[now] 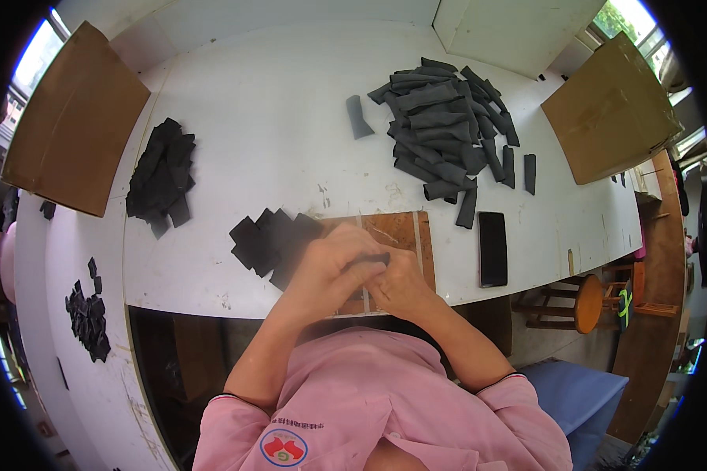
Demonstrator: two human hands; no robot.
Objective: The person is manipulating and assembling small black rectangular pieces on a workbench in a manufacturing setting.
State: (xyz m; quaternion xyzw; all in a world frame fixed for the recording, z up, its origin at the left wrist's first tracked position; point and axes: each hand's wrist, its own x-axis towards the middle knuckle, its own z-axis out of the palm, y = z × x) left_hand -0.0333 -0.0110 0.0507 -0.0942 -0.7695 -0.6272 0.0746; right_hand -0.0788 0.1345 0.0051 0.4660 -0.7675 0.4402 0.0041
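Observation:
My left hand [334, 271] and my right hand [401, 284] meet over a brown board [401, 226] near the table's front edge. Both are closed on a small dark piece of material [377, 258], gripped at the fingertips. Most of that piece is hidden by my fingers. Just left of my left hand lies a loose heap of flat black pieces [263, 239], partly covered by my wrist. Beyond my right hand, at the back right, is a big pile of dark grey tube-like sleeves [436, 118].
A black phone [492, 250] lies right of the board. One lighter grey piece [359, 118] sits apart from the pile. Another black heap [161, 177] is at the left. Cardboard boxes stand at the left [78, 118] and right [613, 110]. A wooden stool [587, 304] is beyond the table's edge.

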